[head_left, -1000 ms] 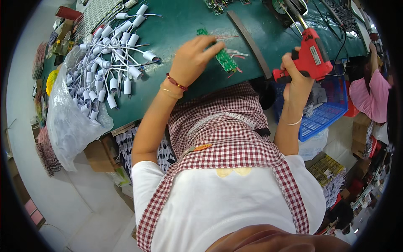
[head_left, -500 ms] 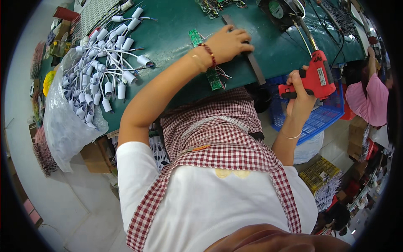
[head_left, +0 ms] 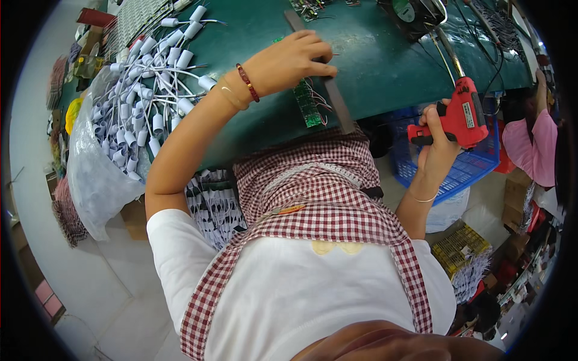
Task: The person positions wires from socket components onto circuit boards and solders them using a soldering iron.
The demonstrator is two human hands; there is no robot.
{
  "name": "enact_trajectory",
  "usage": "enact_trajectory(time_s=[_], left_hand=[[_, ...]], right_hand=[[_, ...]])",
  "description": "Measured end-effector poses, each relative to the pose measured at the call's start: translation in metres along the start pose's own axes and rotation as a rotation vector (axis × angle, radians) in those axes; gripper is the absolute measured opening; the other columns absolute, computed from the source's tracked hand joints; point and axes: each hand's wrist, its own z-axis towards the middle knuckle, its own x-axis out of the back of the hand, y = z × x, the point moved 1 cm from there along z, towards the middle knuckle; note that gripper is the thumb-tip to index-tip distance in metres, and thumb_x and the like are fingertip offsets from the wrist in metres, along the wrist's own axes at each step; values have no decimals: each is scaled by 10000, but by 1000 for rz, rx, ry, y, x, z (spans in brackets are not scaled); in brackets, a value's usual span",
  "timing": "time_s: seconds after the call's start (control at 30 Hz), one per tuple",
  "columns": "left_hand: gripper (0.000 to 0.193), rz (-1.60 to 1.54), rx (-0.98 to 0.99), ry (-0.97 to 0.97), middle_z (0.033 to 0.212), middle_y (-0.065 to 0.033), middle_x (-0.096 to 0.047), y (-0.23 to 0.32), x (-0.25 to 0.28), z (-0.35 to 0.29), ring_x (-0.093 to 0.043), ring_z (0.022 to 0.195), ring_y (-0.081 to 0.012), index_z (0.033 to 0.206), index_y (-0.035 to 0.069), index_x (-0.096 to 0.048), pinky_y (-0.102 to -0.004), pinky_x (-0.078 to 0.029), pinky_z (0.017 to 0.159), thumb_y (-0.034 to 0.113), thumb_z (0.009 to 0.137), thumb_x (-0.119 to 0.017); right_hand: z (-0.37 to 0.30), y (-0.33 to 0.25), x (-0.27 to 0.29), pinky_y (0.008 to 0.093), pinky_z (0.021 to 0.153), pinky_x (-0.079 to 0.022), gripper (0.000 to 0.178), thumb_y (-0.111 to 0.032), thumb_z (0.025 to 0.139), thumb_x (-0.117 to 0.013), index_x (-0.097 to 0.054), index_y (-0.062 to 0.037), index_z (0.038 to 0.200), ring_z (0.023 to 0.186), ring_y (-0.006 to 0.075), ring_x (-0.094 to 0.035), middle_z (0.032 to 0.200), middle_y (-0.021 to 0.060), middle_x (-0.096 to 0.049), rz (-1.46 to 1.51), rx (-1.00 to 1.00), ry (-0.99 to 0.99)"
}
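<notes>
My left hand [head_left: 294, 59] is closed around a long dark flat bar [head_left: 338, 107]. The bar lies slantwise on the green bench, its near end at the front edge. Beside and partly under that hand runs a narrow green circuit board strip [head_left: 307, 107] with thin red and white wires along its right side. My right hand [head_left: 441, 139] grips a red soldering gun [head_left: 465, 117] at the bench's front edge. The gun's metal barrel points away from me, toward a black device [head_left: 415, 15] with a round green label.
White cylindrical lamp holders [head_left: 158, 123] with wires are heaped on the bench [head_left: 373, 54] at left, partly in a clear plastic bag [head_left: 99, 186]. More circuit boards [head_left: 307, 7] lie at the back. A blue crate [head_left: 448, 186] stands below at right, and another person [head_left: 530, 144] in pink is beyond it.
My left hand has moved left with the dark bar, which now lies closer along the circuit board strip. My right hand still holds the soldering gun, slightly lower and further right.
</notes>
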Motion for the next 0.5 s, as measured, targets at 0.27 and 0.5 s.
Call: enact_trajectory(time_s=[0.27,0.5], left_hand=[[359,-155,196,-91,1003,-64,-551,-7,-31,-28,-523,948,-273,981,82,-651,-382,-432,884,-96,687,-545],[137,-224,465,-26,916,-107,-585,-22,-26,6,-566,904,-282,934,55,-626,-380,-474,801,68,816,-557]], right_hand=[[-3,4,-10,273,632,-462,359,46,758,-667,-510,12,1079,675,152,-547,805,99,-562,18,-23,-28],[2,7,-6,271,616,-474,349,42,761,-668,-505,25,1070,654,140,-566,784,98,-595,23,-1,11]])
